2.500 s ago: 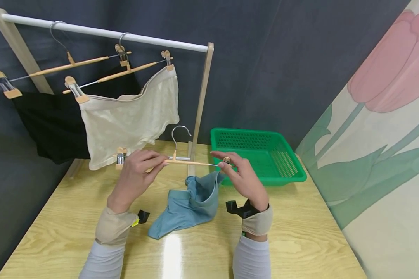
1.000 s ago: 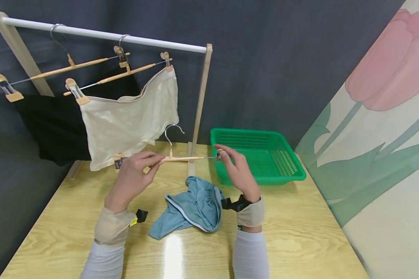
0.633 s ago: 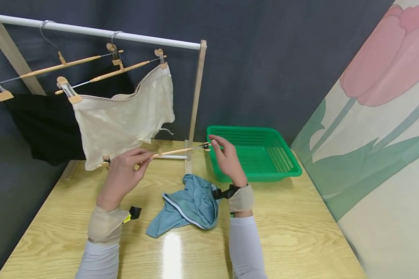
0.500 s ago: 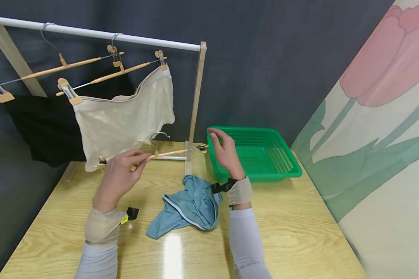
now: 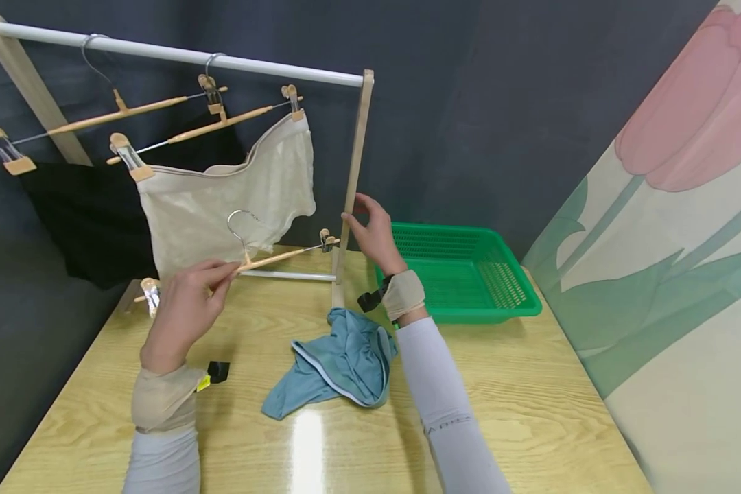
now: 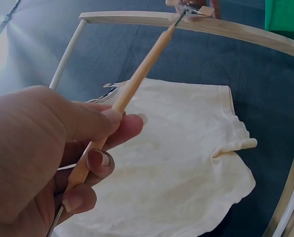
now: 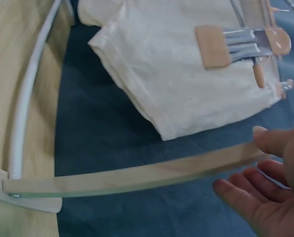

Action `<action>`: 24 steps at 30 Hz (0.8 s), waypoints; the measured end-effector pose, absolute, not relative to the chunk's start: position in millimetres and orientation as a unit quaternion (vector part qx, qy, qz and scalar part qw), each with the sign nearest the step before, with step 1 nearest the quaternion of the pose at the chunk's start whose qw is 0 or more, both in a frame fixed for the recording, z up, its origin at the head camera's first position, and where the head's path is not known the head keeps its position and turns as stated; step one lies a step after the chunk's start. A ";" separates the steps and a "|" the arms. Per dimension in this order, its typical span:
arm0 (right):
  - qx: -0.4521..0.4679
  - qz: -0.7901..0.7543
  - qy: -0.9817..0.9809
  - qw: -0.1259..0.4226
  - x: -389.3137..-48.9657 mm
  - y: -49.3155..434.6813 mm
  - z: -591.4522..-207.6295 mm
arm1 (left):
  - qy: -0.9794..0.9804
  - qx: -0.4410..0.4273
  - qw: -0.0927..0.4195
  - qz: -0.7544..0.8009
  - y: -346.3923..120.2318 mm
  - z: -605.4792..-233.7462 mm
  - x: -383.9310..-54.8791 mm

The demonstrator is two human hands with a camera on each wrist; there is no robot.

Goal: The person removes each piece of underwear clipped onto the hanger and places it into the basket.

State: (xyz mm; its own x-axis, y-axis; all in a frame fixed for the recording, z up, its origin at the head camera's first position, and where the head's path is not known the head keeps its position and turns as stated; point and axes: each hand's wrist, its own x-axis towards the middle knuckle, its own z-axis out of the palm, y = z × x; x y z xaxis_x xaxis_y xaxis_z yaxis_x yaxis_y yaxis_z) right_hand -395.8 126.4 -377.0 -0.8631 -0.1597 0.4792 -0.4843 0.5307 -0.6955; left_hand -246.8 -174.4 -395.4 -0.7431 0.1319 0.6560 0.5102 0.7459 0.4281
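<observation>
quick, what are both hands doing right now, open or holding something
Left hand: closed, holding the wooden clip hanger by its bar.
Right hand: open around the rack's wooden right post; whether it touches can't be told.

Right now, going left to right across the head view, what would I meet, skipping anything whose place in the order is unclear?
Black garment → left hand → blue garment on the table → green basket → tulip picture.
</observation>
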 end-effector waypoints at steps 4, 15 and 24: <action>0.193 0.449 -0.853 0.184 -402.4 119.7 -380.7 | -0.886 -0.172 0.308 -0.301 -174.1 -397.5 -247.0; 0.184 0.468 -0.848 0.167 -409.2 129.0 -382.3 | -0.887 -0.178 0.329 -0.269 -162.7 -386.4 -257.3; 0.185 0.472 -0.847 0.162 -412.4 134.5 -384.8 | -0.891 -0.203 0.336 -0.229 -156.7 -357.7 -280.6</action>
State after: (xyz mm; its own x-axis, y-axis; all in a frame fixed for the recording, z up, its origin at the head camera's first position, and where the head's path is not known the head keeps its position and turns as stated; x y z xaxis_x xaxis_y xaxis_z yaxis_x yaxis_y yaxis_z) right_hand -412.4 134.5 -384.8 -0.8792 -0.1608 0.4485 -0.4660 0.4862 -0.7392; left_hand -280.6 -156.7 -357.7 -0.6914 0.2076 0.6920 0.5155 0.8129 0.2712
